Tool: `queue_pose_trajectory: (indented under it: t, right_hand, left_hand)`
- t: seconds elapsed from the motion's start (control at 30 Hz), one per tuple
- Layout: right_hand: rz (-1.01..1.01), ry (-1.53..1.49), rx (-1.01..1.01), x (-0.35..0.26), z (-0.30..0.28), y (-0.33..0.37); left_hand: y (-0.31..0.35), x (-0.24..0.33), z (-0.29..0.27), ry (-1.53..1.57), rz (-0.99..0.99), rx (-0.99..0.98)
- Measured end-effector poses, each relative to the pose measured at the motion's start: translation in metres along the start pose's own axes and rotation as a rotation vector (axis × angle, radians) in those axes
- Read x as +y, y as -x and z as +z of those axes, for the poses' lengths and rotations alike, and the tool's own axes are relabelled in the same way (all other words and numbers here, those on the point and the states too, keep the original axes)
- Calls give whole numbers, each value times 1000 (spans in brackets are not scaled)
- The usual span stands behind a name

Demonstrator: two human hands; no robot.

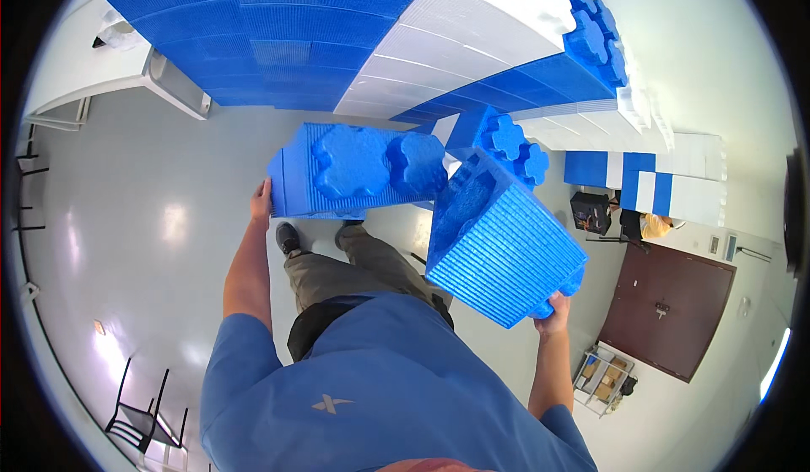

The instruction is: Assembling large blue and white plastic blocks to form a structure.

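Observation:
Two large ribbed blue foam building blocks are in front of me at about waist height. My left hand point(262, 199) is closed on the left end of one stud-faced blue block point(350, 161), whose rounded studs are turned up toward me. On the other side, my right hand point(554, 313) grips the studded lower corner of a second blue block point(510, 248), tilted with a hollow side facing left. The two blocks meet, or overlap in view, near the middle. Behind them, another blue block point(506, 137) with studs shows partly.
A tall wall of stacked blue and white blocks point(278, 42) rises ahead. Farther right is a smaller stack point(688, 164) and a black case point(590, 212). A white table point(80, 71) stands left, a black chair point(148, 421) lower left. A cart point(605, 379) is near the brown door point(671, 312).

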State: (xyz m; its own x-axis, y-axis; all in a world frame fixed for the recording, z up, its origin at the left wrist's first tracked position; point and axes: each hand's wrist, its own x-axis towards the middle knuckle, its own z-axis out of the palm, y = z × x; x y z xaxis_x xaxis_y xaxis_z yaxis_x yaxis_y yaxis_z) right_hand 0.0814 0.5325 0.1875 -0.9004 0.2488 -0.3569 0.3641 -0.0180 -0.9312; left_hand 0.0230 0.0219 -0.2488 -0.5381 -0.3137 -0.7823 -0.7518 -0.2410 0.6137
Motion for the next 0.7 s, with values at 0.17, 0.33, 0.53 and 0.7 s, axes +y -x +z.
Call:
queue_pose_trajectory:
  t: [0.17, 0.33, 0.53, 0.7]
  right_hand:
    - [104, -82, -3, 11, -13, -11]
    - [-67, 10, -213, -27, 51, -26]
    - [-11, -56, -233, -11, 37, -23]
    - [-9, -89, -253, 4, 42, -20]
  left_hand:
    - [48, 123, 20, 144, 706, 51]
    - [97, 246, 14, -629, 1029, -406]
    - [128, 285, 28, -1370, 1020, -199]
    - [107, 280, 33, -1533, 1190, -262]
